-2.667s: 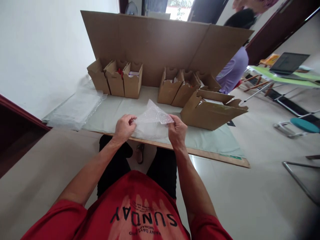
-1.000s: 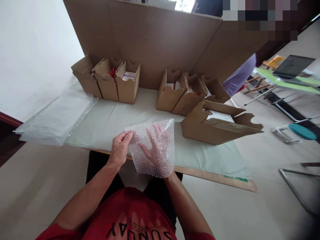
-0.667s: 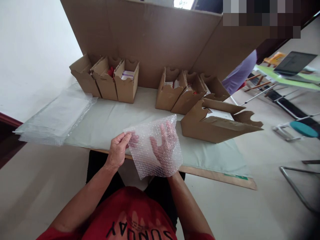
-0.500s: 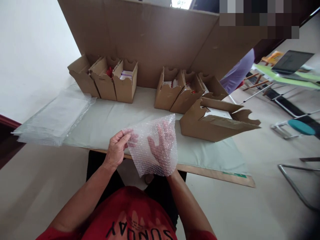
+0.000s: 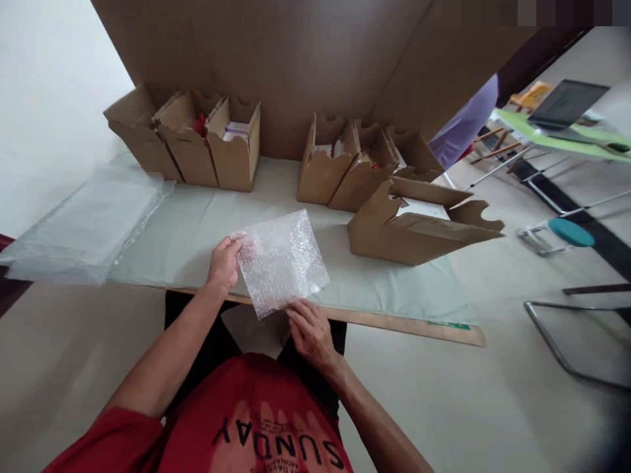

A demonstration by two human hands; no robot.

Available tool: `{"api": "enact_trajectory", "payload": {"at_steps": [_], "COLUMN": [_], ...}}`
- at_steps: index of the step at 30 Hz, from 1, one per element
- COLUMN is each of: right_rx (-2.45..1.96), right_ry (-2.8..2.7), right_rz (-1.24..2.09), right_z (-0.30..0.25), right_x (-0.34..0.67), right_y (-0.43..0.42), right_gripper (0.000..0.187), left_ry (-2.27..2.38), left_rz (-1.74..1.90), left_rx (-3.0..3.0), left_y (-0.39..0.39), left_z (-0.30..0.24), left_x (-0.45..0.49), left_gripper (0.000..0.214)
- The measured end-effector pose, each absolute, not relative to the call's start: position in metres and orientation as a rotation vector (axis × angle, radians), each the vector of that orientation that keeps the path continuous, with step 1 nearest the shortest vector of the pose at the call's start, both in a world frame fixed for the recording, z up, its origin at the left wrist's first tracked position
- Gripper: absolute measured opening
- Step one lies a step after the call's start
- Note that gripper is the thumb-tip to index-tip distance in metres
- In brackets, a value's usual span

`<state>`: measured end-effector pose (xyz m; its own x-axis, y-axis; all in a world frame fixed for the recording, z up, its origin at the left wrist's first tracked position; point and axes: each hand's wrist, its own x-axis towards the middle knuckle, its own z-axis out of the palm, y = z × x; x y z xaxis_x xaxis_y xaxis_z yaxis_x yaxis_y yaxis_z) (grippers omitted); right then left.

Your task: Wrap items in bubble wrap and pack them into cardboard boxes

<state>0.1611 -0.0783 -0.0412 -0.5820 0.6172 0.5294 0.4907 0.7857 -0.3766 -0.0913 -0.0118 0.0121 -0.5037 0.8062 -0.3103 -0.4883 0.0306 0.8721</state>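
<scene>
My left hand (image 5: 223, 264) pinches the upper left corner of a clear bubble-wrap bag (image 5: 280, 259) and holds it tilted just above the front edge of the low table (image 5: 197, 223). My right hand (image 5: 310, 335) is outside the bag, below its lower edge, over my lap. Its fingers are loosely apart, and the fingertips reach the bag's bottom edge. Nothing shows inside the bag.
A stack of bubble-wrap bags (image 5: 83, 226) lies at the table's left end. Open cardboard boxes stand at the back left (image 5: 190, 141) and back middle (image 5: 345, 167). A bigger box (image 5: 414, 226) lies on its side at the right. A cardboard sheet (image 5: 305, 59) stands behind; a person in purple (image 5: 468, 125) is beyond it.
My right hand has come out of the bag, where it was spread flat, and dropped below its lower edge. The bag now lies flatter. The view has tilted downward.
</scene>
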Motion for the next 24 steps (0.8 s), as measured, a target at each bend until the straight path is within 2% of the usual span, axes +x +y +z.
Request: {"api": "enact_trajectory", "payload": {"at_steps": [4, 8, 12, 15, 18, 24], "right_rx": [-1.011, -1.274, -1.478, -1.646, -1.783, -1.759], "right_ry": [-2.064, -1.919, -1.966, -2.114, -2.249, -2.16], "right_rz": [0.293, 0.363, 0.497, 0.48, 0.455, 0.754], "right_z": [-0.031, -0.014, -0.007, -0.005, -0.002, 0.006], "right_x": [0.197, 0.212, 0.204, 0.185, 0.162, 0.143], "right_y": [-0.087, -0.052, 0.003, 0.039, 0.064, 0.084], "right_gripper": [0.029, 0.025, 0.033, 0.036, 0.029, 0.012], "left_ry": [1.305, 1.348, 1.411, 1.439, 1.48, 1.484], "left_rz": [1.635, 1.573, 1.537, 1.513, 1.452, 1.401], "left_rx": [0.4, 0.453, 0.42, 0.401, 0.446, 0.577], "left_y": [0.004, 0.003, 0.0, 0.001, 0.004, 0.005], "left_z": [-0.005, -0.009, -0.007, -0.006, -0.004, -0.001], "left_x": [-0.095, -0.102, -0.109, -0.112, -0.111, -0.106], "left_gripper": [0.034, 0.039, 0.042, 0.047, 0.046, 0.044]}}
